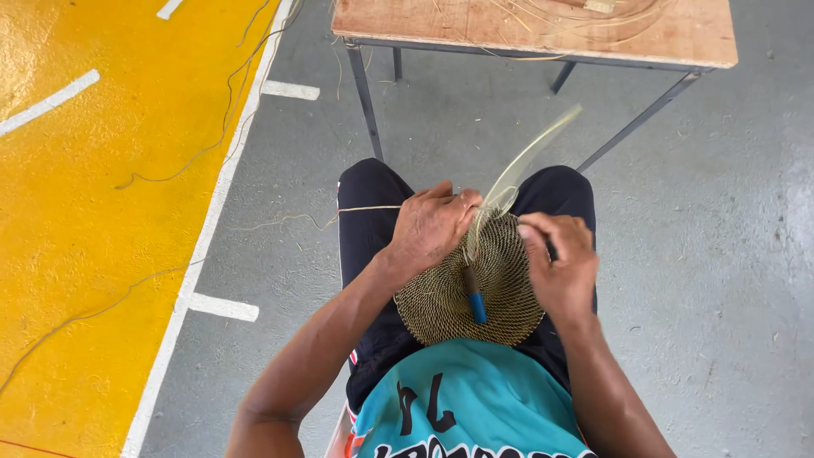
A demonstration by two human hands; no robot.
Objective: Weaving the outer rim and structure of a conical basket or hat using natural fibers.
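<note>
While the round woven disc [441,305] lies flat on the lap, the left hand [431,227] pinches its far rim where pale strips [530,157] rise away toward the table [678,38]; the right hand [561,259], fingers curled shut, grips the right edge; a blue-tipped tool [475,297] lies between them, pointing toward the body

A wooden table [678,38] stands on grey floor [721,254] beside a yellow painted area [102,212] with white lines [219,307].

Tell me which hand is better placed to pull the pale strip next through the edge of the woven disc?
The left hand, probably. It already pinches the pale strip at the rim of the woven disc. The right hand rests on the disc's other side, steadying it.
</note>
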